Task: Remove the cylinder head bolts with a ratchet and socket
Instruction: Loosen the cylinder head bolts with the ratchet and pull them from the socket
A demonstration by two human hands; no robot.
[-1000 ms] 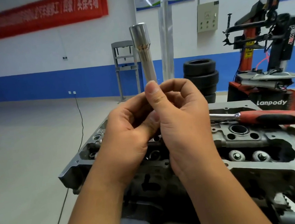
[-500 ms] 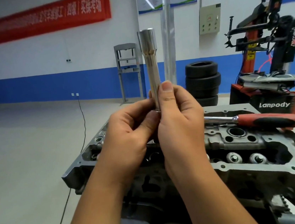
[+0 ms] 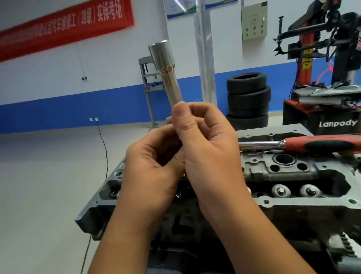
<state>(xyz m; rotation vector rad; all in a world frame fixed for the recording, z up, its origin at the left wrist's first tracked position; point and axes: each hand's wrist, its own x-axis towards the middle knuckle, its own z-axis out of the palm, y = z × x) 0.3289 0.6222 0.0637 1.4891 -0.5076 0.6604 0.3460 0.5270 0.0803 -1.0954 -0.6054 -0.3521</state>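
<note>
A long silver socket (image 3: 166, 72) stands upright in front of me, its wide end on top. My right hand (image 3: 208, 147) pinches its lower shaft between thumb and fingers. My left hand (image 3: 152, 174) curls round the hidden bottom end from the left. Below both hands sits the grey cylinder head (image 3: 294, 182) with its valve springs showing. A ratchet (image 3: 307, 144) with a red and black handle lies across the top of the head on the right, untouched.
A stack of black tyres (image 3: 249, 101) and a red tyre changer (image 3: 330, 104) stand behind the engine. A black cable (image 3: 104, 146) runs over the floor on the left. A grey metal press frame (image 3: 150, 90) stands by the blue-banded wall.
My hands and the socket have lifted slightly and tilted a little left. My right thumb has slid higher on the shaft. The ratchet has not moved.
</note>
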